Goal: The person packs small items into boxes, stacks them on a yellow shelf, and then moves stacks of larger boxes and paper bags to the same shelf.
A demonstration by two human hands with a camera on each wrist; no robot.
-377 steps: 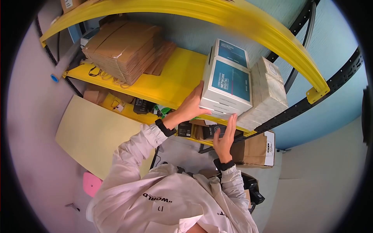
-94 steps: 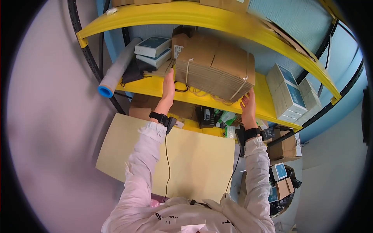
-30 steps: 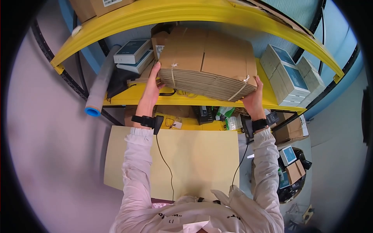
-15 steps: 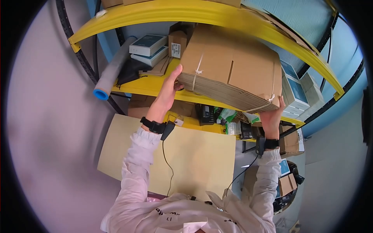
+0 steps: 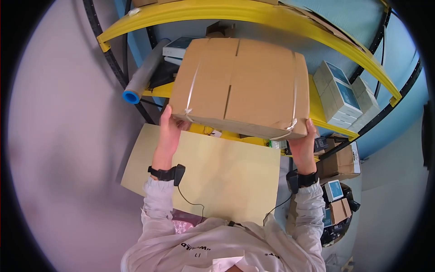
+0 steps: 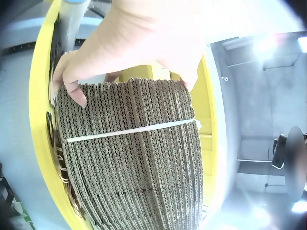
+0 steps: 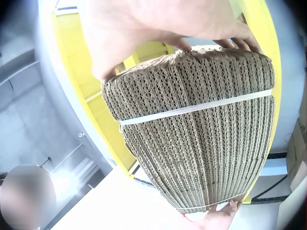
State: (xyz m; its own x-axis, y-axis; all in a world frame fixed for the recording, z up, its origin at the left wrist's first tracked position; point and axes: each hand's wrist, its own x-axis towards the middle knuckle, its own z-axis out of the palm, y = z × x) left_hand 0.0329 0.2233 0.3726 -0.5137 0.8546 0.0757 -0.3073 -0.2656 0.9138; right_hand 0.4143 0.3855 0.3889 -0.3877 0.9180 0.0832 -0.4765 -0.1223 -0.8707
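Note:
A thick bundle of flattened cardboard boxes [image 5: 240, 86], tied with white string [image 5: 193, 84], is held between both hands at the front of the shelf, over the table's far edge. My left hand [image 5: 168, 138] grips its near left corner, thumb at the top edge. At the near right corner my right hand [image 5: 302, 147] grips it the same way. In the left wrist view, the left hand [image 6: 129, 43] spans the thickness of the stack, fingers bent over one edge. The right wrist view shows the right hand [image 7: 158, 24] spanning the opposite end; its fingertips are partly hidden.
A yellow beam [image 5: 217, 11] runs above the bundle. White boxes with blue labels [image 5: 346, 97] stand on the yellow shelf [image 5: 318, 109] at right; a grey roll [image 5: 147, 72] leans out at left. Below lies a cream table [image 5: 226, 181], with a brown carton [image 5: 337, 161] at right.
Long before, both hands were at the white boxes on the right. Later they reached the bundle's sides, gripped it, and have now drawn it forward off its place, toward the body.

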